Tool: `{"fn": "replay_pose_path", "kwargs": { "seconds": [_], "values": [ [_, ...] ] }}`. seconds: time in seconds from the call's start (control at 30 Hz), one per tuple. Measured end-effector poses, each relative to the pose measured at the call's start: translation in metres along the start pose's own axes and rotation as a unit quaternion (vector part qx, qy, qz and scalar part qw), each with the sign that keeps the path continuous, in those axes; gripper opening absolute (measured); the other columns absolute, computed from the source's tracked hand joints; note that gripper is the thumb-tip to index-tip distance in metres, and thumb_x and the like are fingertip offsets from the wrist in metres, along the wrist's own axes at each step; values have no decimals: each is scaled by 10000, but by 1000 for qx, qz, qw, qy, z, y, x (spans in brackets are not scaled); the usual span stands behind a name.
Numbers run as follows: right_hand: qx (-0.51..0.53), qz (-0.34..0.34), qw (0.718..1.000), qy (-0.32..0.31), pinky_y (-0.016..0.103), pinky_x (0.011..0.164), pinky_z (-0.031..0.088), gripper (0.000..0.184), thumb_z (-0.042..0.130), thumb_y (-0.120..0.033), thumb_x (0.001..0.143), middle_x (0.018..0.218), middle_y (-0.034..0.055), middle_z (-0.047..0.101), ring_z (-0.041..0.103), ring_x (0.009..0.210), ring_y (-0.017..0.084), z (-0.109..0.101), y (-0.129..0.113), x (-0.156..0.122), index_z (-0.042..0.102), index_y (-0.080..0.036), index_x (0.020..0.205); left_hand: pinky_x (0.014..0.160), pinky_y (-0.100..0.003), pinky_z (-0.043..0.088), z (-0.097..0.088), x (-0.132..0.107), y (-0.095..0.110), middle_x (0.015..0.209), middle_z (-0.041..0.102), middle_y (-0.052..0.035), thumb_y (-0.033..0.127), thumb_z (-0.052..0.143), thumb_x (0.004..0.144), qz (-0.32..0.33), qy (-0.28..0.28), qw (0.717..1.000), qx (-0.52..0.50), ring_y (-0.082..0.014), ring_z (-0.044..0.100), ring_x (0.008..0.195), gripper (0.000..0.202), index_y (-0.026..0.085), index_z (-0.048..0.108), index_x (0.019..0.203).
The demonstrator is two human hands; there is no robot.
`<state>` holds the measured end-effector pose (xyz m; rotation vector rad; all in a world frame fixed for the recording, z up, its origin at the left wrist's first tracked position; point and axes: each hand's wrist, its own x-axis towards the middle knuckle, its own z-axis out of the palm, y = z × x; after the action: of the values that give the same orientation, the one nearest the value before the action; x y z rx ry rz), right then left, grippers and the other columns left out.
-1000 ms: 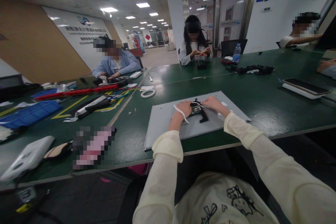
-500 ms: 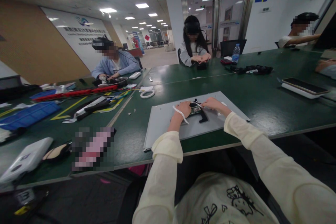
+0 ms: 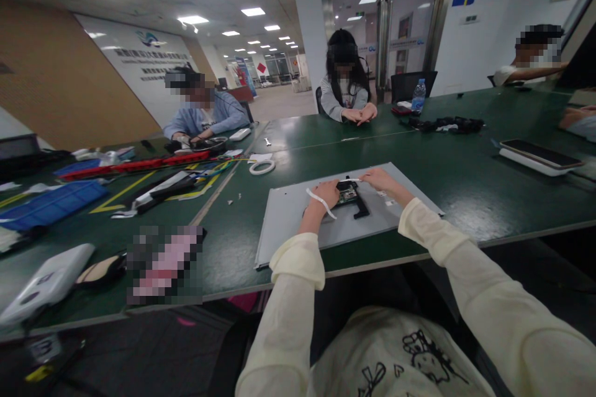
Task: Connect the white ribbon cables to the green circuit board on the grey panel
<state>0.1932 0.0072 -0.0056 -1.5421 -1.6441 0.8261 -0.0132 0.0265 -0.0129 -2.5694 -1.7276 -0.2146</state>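
The right hand has edged farther out, fingers pinched on a white strip, the left curled, grip hidden, over a black gadget on the grey board, which a hard tug could drag askew

Cream top; long loose sleeves, cuffs folded back. Black line print on front: cartoon figure, small heart, bow-like shape.
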Motion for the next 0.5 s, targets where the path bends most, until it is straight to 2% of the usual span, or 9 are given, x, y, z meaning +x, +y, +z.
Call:
{"fn": "replay_pose_path", "kwargs": {
  "seconds": [0.1, 0.23, 0.33, 0.5],
  "values": [
    [-34, -10, 999, 10, 219, 502, 291, 249, 561, -341, 822, 535, -4, 502, 442, 521, 118, 0, 2, 2, 691, -139, 758, 976, -400, 447, -1, 0, 0, 1259, 632, -96, 198, 362, 920, -3, 1, 1000, 1, -248, 570, 1168, 413, 218, 549, 1288],
    [-155, -46, 987, -8, 218, 596, 355, 199, 600, -256, 799, 687, 63, 647, 583, 710, 169, 4, 8, 8, 718, -137, 691, 979, -401, 444, -3, -2, 1, 1288, 618, -90, 187, 354, 921, -3, -8, 1000, -5, -246, 559, 1184, 418, 226, 556, 1284],
    [-231, -50, 971, -19, 224, 637, 368, 209, 597, -251, 814, 778, 98, 698, 615, 790, 193, 8, 13, 9, 738, -133, 713, 1002, -404, 429, -5, -3, 2, 1334, 589, -87, 174, 354, 915, -4, -10, 1000, -15, -240, 537, 1217, 438, 222, 540, 1309],
    [-283, -28, 958, -22, 226, 639, 370, 207, 589, -266, 832, 869, 121, 722, 632, 842, 205, 14, 13, 4, 749, -134, 820, 1003, -429, 430, -7, -5, 3, 1360, 571, -85, 171, 352, 907, -5, -8, 1000, -19, -257, 518, 1238, 454, 225, 542, 1315]
  ]
}}
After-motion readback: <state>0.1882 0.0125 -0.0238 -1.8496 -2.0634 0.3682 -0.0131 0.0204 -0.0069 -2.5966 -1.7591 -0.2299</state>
